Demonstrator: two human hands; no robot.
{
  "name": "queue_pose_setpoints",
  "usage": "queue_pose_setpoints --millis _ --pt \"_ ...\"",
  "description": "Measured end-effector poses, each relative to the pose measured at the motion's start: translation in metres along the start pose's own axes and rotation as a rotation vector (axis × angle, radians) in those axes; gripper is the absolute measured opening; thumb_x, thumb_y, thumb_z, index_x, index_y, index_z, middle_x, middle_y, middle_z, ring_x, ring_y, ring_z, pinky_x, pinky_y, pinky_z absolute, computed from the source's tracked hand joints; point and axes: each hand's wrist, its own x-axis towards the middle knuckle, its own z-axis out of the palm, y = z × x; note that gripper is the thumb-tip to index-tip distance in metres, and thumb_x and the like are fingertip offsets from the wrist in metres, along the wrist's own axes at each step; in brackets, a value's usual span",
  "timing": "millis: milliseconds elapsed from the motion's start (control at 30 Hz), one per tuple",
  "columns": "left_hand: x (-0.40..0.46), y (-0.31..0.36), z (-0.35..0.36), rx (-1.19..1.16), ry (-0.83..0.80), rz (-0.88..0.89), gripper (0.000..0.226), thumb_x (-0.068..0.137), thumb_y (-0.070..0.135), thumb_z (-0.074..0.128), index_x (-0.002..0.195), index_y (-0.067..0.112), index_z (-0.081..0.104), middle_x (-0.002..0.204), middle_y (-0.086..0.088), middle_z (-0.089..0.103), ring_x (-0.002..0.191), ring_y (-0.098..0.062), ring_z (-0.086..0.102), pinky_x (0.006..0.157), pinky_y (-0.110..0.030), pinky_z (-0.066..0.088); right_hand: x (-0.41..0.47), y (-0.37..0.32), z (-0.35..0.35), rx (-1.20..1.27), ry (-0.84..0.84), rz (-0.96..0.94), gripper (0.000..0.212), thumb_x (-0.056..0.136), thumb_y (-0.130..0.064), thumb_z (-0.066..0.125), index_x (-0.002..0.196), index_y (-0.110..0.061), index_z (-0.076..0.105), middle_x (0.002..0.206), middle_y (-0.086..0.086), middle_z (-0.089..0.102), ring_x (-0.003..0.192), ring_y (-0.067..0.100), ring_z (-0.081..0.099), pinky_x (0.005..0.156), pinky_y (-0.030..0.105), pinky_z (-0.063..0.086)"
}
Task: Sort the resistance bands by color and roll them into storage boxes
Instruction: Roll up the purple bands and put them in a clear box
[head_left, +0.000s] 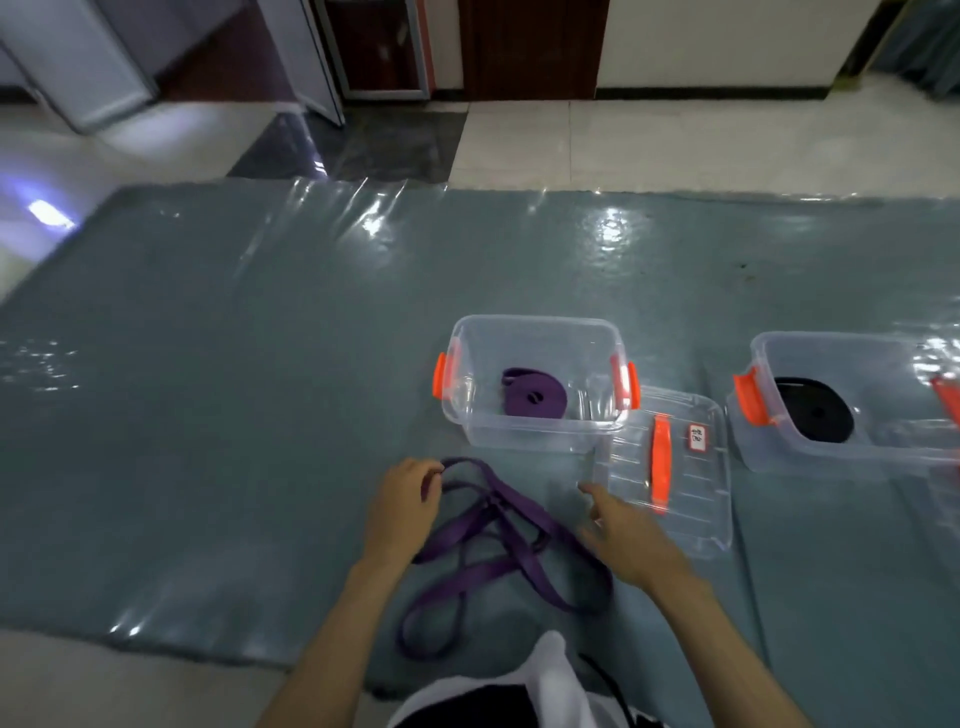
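Pinched between our left hand's (402, 493) curled fingers is the far end loop of a loose purple flat resistance band (498, 540). Our right hand (631, 535) hovers over its right side, fingers spread, holding nothing. From the grip, the tangled band runs back toward us and to the right across the grey-green floor mat (208, 389). Just beyond the pinched end stands the clear plastic storage box with orange latches (537, 431), a rolled purple band (532, 395) already inside. We judge rolling should start from the pinched end.
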Motion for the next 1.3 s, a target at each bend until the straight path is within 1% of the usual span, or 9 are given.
queue_pose_setpoints --millis 167,267,367,500,667,933,1067,1167,1300 --pt "-0.031 -0.045 0.004 0.046 -0.132 -0.388 0.045 0.103 0.030 0.067 0.139 0.004 0.060 0.137 -0.016 0.062 0.128 -0.035 0.058 0.107 -0.042 0.045 0.003 -0.005 0.040 -0.056 -0.211 0.117 0.098 0.086 -0.057 0.077 0.162 -0.026 0.023 0.159 0.013 0.041 0.143 0.034 0.048 0.113 0.042 0.044" --pt "-0.036 -0.051 0.008 -0.174 -0.241 -0.624 0.036 0.103 0.035 0.068 0.114 0.001 0.068 0.116 -0.019 0.072 0.115 -0.037 0.068 0.094 -0.040 0.052 0.002 -0.019 0.063 -0.185 -0.162 0.160 0.110 0.072 -0.067 0.081 0.156 -0.025 0.025 0.155 0.011 0.038 0.141 0.035 0.046 0.112 0.045 0.046" --pt "-0.038 -0.051 0.013 -0.435 -0.227 -0.697 0.022 0.100 0.025 0.073 0.099 0.004 0.064 0.099 -0.018 0.070 0.094 -0.031 0.069 0.080 -0.042 0.057 0.000 -0.031 0.082 -0.371 -0.058 0.200 0.097 0.079 -0.059 0.079 0.151 -0.020 0.027 0.148 0.009 0.041 0.134 0.031 0.051 0.104 0.043 0.050" --pt "-0.039 -0.051 0.019 -0.517 -0.138 -0.693 0.005 0.099 0.004 0.067 0.096 0.006 0.064 0.093 -0.015 0.066 0.089 -0.026 0.061 0.077 -0.038 0.048 0.002 -0.031 0.079 -0.270 0.000 0.179 0.059 0.092 -0.034 0.070 0.138 -0.013 0.040 0.139 0.011 0.052 0.126 0.033 0.059 0.099 0.041 0.052" --pt "-0.030 -0.051 0.016 -0.609 0.041 -0.693 0.004 0.101 0.002 0.062 0.102 -0.002 0.063 0.099 -0.021 0.068 0.092 -0.028 0.061 0.094 -0.057 0.054 0.002 -0.016 0.040 -0.072 0.043 0.112 0.023 0.088 -0.021 0.068 0.111 -0.016 0.071 0.105 0.010 0.074 0.101 0.031 0.072 0.083 0.037 0.057" --pt "-0.017 -0.052 0.001 -0.804 0.149 -0.650 0.031 0.095 -0.003 0.069 0.123 0.006 0.059 0.120 -0.018 0.073 0.105 -0.034 0.070 0.094 -0.047 0.054 0.000 -0.010 -0.022 0.222 0.038 0.014 0.012 0.091 -0.019 0.077 0.097 -0.030 0.079 0.088 -0.011 0.079 0.077 0.003 0.072 0.074 0.020 0.056" --pt "-0.012 -0.052 0.000 -0.641 0.031 -0.660 0.041 0.094 -0.002 0.071 0.131 0.004 0.056 0.127 -0.021 0.068 0.097 -0.026 0.066 0.082 -0.030 0.051 -0.009 -0.032 -0.053 0.453 0.020 -0.099 0.016 0.095 -0.025 0.077 0.100 -0.040 0.077 0.085 -0.015 0.080 0.079 0.001 0.075 0.070 0.010 0.051" --pt "-0.008 -0.040 -0.005 -0.415 -0.050 -0.617 0.052 0.092 0.006 0.076 0.139 0.003 0.054 0.136 -0.022 0.061 0.116 -0.032 0.062 0.100 -0.037 0.050 -0.012 -0.050 -0.063 0.559 0.008 -0.175 0.012 0.096 -0.026 0.076 0.106 -0.031 0.082 0.089 -0.005 0.082 0.076 0.006 0.073 0.070 0.017 0.055" --pt "0.001 0.001 -0.030 -0.180 -0.091 -0.251 0.043 0.094 0.010 0.074 0.135 0.011 0.063 0.138 -0.011 0.061 0.132 -0.028 0.056 0.116 -0.039 0.041 -0.014 -0.066 -0.074 0.494 0.029 -0.281 0.007 0.092 -0.023 0.081 0.097 -0.028 0.084 0.082 -0.008 0.079 0.074 0.003 0.071 0.069 0.015 0.053"
